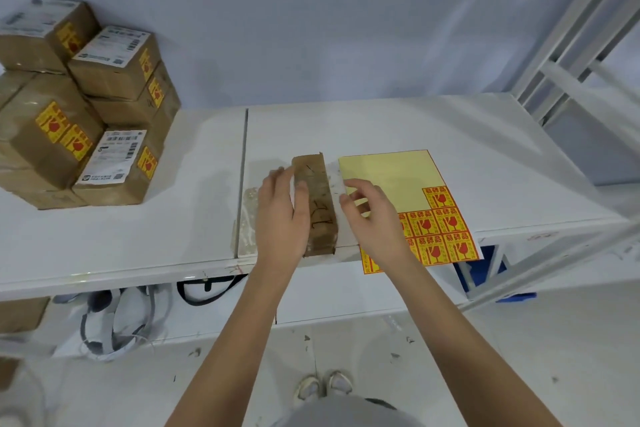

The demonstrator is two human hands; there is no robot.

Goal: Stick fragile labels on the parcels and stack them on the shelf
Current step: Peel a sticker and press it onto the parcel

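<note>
Brown cardboard parcels (79,107), already bearing yellow-and-red fragile labels, are sitting stacked at the far left of the white shelf (415,125). Right of the shelf's seam, one unlabelled parcel (317,204) is standing on its narrow side near the front edge. The left hand (282,211) is resting against this parcel's left face, fingers nearly straight and thumb lying over the top edge, steadying rather than gripping it. The right hand (372,215) is hovering just beside the parcel's right face, fingers loosely curled and holding nothing that can be made out; whether a peeled label is on a fingertip cannot be told. Beneath and beyond that hand, the label sheet (398,177) is lying flat, mostly stripped to bare backing, with remaining labels (440,225) crowding its near right corner. Judged risks: the tall, narrow parcel is likely to tip if the left hand is pressing unevenly; the sheet, overhanging the front edge, is liable to slide off when a label is being peeled without restraint.
</note>
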